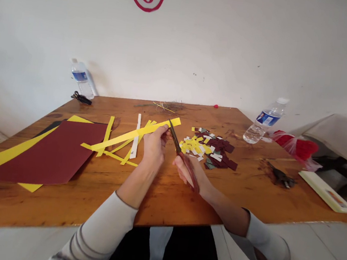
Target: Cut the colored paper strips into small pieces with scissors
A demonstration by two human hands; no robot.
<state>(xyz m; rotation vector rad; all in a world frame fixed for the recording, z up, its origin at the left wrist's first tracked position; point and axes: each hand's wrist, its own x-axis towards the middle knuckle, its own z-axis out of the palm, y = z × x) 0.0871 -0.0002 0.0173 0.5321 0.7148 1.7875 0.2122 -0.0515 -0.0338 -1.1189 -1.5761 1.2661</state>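
Between its fingers my left hand (pixel 154 144) pinches a long yellow paper strip (pixel 124 137), whose short end sticks out to the right. My right hand (pixel 188 173) is closed around the handles of a pair of scissors (pixel 176 138), and their blades lie across the strip near that short end. Just right of the scissors is a loose pile of small cut paper pieces (pixel 201 146) in yellow, white, dark red and grey. Left of my left hand lie more yellow strips (pixel 107 138) and a white strip (pixel 136 137).
Dark red sheets (pixel 50 151) over yellow sheets (pixel 17 151) cover the table's left side. Water bottles stand at the back left (pixel 82 78) and right (pixel 265 121). Thin twigs (pixel 170 106) lie at the back; a black cable (pixel 279 177) and a pale box (pixel 328 192) are right.
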